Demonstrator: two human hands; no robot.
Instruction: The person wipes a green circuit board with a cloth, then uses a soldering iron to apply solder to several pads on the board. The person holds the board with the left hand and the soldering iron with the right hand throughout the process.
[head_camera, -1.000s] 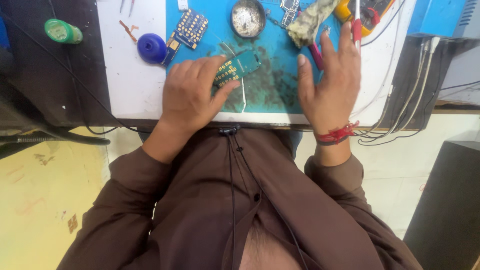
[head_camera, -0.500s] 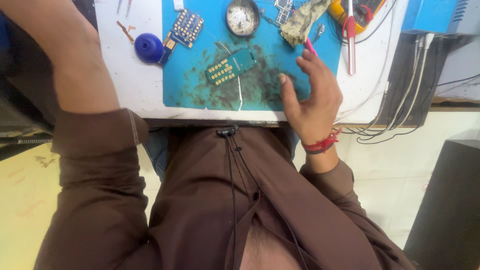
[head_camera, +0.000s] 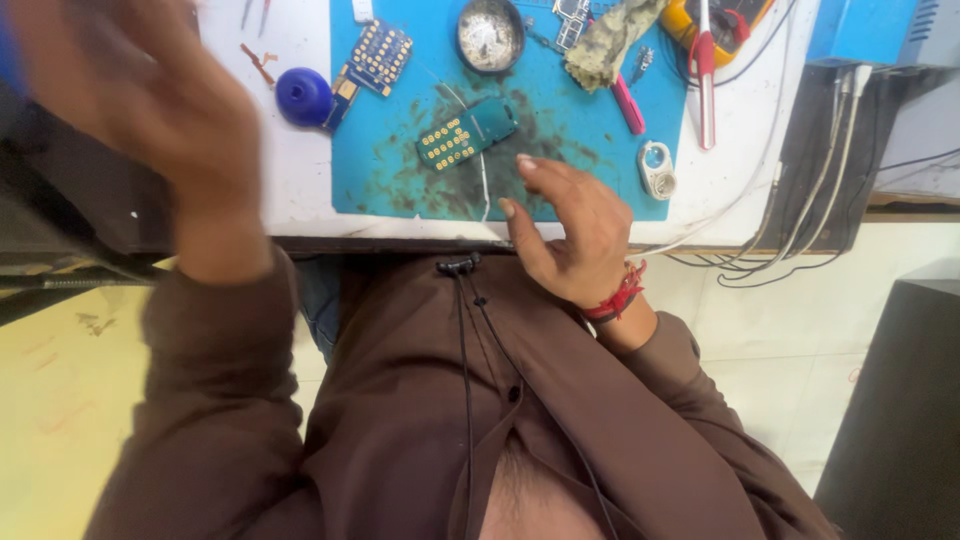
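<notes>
Right hand (head_camera: 575, 235) hovers open and empty, near the phone keypad board (head_camera: 467, 133) lying on the blue work mat (head_camera: 400, 170); left hand (head_camera: 150, 100), raised, blurred, holds nothing; grasp the board by its edges.

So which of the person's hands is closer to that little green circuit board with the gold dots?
Right. The right hand hovers just below and right of the circuit board on the blue mat. The left hand is raised, blurred, far off to its left.

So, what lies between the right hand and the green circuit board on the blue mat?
Head view: between the right hand and the circuit board lies only bare, stained blue mat; a thin white wire runs just beside.
</notes>
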